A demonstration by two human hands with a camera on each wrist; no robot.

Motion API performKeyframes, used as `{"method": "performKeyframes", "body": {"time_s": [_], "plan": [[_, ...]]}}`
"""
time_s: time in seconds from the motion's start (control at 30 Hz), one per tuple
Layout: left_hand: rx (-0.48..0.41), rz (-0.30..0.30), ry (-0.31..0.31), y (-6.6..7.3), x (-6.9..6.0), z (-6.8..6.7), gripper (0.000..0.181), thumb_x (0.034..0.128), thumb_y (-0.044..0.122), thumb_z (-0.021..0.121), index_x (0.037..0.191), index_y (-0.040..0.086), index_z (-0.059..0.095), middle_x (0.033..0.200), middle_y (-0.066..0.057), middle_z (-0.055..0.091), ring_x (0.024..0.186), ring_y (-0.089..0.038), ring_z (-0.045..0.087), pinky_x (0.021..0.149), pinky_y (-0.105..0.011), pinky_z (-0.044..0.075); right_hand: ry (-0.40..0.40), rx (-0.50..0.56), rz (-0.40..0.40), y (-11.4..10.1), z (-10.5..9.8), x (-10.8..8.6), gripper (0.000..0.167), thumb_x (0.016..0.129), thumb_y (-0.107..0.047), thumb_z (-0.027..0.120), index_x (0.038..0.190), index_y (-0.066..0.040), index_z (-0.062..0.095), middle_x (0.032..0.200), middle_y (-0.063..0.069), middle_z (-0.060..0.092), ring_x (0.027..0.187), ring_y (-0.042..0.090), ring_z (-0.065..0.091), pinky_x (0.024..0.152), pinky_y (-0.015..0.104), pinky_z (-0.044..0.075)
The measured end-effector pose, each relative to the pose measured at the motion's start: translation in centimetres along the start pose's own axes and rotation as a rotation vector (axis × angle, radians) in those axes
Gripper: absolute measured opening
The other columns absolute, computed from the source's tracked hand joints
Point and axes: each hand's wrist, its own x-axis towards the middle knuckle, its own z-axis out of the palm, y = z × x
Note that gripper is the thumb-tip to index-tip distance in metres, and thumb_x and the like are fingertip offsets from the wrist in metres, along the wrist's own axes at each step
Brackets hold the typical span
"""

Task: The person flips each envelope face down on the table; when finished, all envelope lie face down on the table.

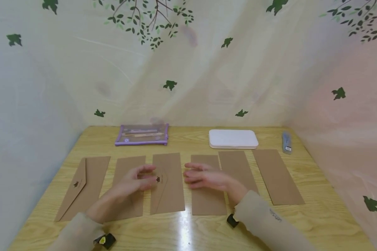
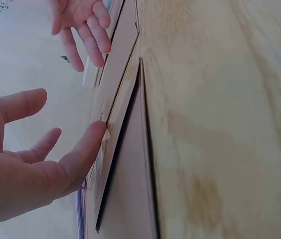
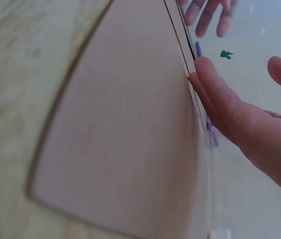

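Several brown paper envelopes lie in a row. The leftmost envelope [image 1: 97, 184] has its pointed flap with a crown print facing up. My left hand [image 1: 136, 181] hovers over the second envelope [image 1: 130, 163] and the edge of the crown-printed third envelope [image 1: 173, 181], fingers loosely bent and holding nothing. My right hand [image 1: 208, 177], its fingers extended, hangs above the plain fourth envelope [image 1: 208, 205]. A gap separates the hands. In the left wrist view the left hand [image 2: 36, 169] appears palm-up beside a slightly raised envelope flap [image 2: 120, 139]. The right wrist view shows the right hand [image 3: 250, 124] grasping nothing.
To the right lie two more plain envelopes, the fifth [image 1: 237, 164] and the sixth [image 1: 278, 177]. Along the back of the wooden table [image 1: 188, 139] are a purple-edged clear pencil pouch [image 1: 142, 141], a white flat case [image 1: 233, 138] and a small bluish-grey packet [image 1: 287, 142].
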Motion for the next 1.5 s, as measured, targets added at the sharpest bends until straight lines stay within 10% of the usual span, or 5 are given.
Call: {"method": "performKeyframes", "body": {"time_s": [0.87,1.5], "plan": [[-0.076,-0.089,-0.003,-0.6,-0.9,0.0,0.062,0.0975,0.014,0.069,0.146,-0.009,0.038,0.144,-0.029,0.043,0.121,-0.033,0.056,0.101,-0.046,0.053,0.133,0.076,0.067,0.9,3.1,1.4,0.070,0.101,-0.012,0.057,0.156,0.010,0.019,0.158,0.033,0.024,0.135,0.044,0.043,0.104,0.052,0.050],[-0.049,-0.040,-0.024,-0.7,0.1,0.2,0.060,0.0952,0.010,0.069,0.144,-0.012,0.041,0.141,-0.030,0.047,0.123,-0.033,0.052,0.099,-0.042,0.054,0.160,0.112,0.061,0.9,2.3,0.9,0.058,0.103,-0.010,0.054,0.150,0.012,0.029,0.113,0.011,0.057,0.099,0.019,0.060,0.090,0.035,0.057]]}}
